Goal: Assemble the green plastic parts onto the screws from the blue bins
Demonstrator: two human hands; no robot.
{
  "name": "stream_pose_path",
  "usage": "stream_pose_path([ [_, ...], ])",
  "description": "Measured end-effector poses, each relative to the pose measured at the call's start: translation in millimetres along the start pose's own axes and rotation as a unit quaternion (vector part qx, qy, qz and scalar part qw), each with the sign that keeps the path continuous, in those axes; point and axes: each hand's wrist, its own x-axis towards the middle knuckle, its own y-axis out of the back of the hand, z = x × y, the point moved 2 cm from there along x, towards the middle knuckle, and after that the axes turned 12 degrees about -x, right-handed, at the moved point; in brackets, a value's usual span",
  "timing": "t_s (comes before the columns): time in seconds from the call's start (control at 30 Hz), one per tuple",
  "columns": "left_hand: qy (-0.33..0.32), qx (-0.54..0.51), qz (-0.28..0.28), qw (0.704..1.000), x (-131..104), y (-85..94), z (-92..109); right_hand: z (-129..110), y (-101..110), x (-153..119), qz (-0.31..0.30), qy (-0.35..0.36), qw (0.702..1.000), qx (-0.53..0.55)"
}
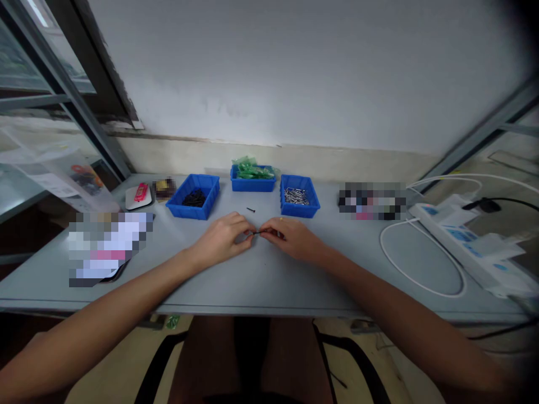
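pale wall (295, 73); 1 dark-framed window (73, 67) upper left; gray table (236, 286); beige floor (122, 365)

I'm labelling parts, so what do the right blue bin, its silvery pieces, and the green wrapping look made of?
Right blue bin: probably satin plastic, from its even colour and thin walls. Silvery pieces: likely shiny metal, from their bright glints. Green wrapping: perhaps glossy plastic film, from its crinkled, translucent look.

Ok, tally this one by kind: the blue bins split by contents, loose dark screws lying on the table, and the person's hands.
Blue bin with dark pieces: 1
Blue bin with silvery pieces: 1
Blue bin with green packets: 1
Loose dark screw: 1
Left hand and right hand: 2
Total: 6
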Motion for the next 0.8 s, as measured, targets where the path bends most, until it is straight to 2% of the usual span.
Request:
stream_pose_path([
  [0.13, -0.008, 0.001, 0.042, 0.999, -0.2, 0.9, -0.1, -0.3, -0.6, -0.7, -0.003, -0.004, 0.999, -0.042],
  [0.43, -0.052, -0.02, 0.067, 0.996, -1.3, 2.2, 1.4, -4.7, 2.3, -2.4, -0.001, -0.02, 0.999, -0.042],
  [0.8, -0.061, -0.008, 0.112, 0.992, -2.3, 4.5, 2.6, -3.2, 5.9, -2.1, 0.025, -0.025, 0.999, -0.037],
])
